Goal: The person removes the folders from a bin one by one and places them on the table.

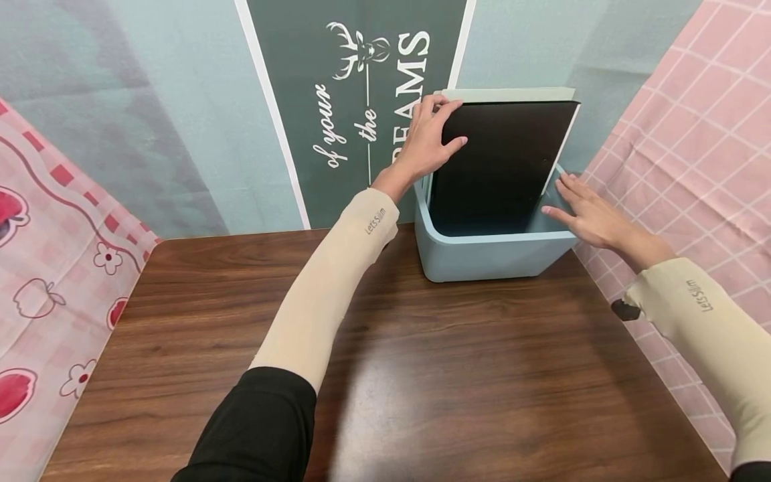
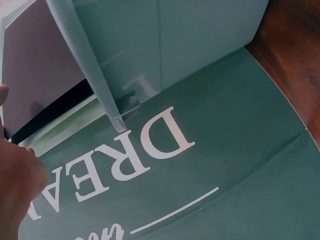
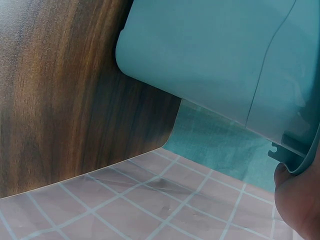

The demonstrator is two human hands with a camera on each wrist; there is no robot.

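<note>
A light blue plastic bin (image 1: 482, 258) stands at the back right of the table. Upright in it leans a flat, book-like thing with a black face (image 1: 500, 154) and white side edge. Behind that shows the top of a pale green flat thing (image 1: 512, 95). My left hand (image 1: 424, 137) grips the black-faced book at its upper left corner, thumb across the front and other fingers over the top. My right hand (image 1: 590, 211) rests at the bin's right rim with its fingers extended. In the right wrist view, only part of that hand (image 3: 297, 200) shows beside the rim.
The bin sits on a brown wood-grain table (image 1: 385, 375). Behind is a blue-green cloth with a dark lettered panel (image 1: 361, 167). Pink checked cloth (image 1: 693, 167) hangs along the right, and a fruit-patterned cloth (image 1: 60, 268) along the left.
</note>
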